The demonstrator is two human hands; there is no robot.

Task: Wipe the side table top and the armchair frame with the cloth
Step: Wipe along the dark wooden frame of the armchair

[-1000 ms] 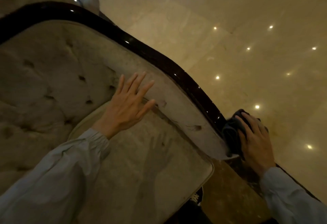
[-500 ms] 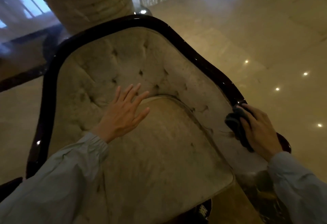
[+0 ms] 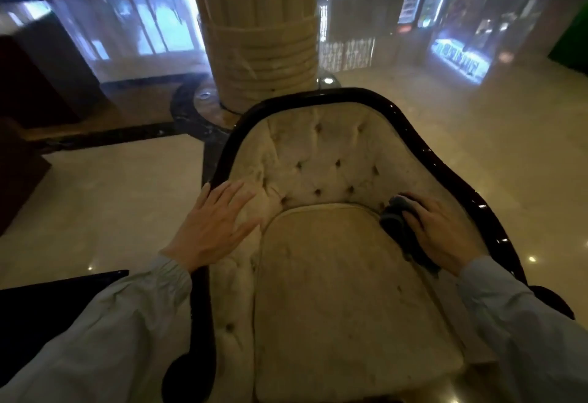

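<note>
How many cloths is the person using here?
1. A dark cloth lies under the right hand, against the armchair's right inner side. The left hand is bare; others may lie out of view.

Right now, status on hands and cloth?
Left hand open, flat on the armchair's left arm. Right hand pressing the dark cloth on the right inner arm, beside the frame. Nothing in the way.

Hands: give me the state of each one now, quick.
Left hand: open, fingers spread, flat on the armchair's padded left arm, holding nothing.
Right hand: closed on the dark cloth, by the right arm.
</note>
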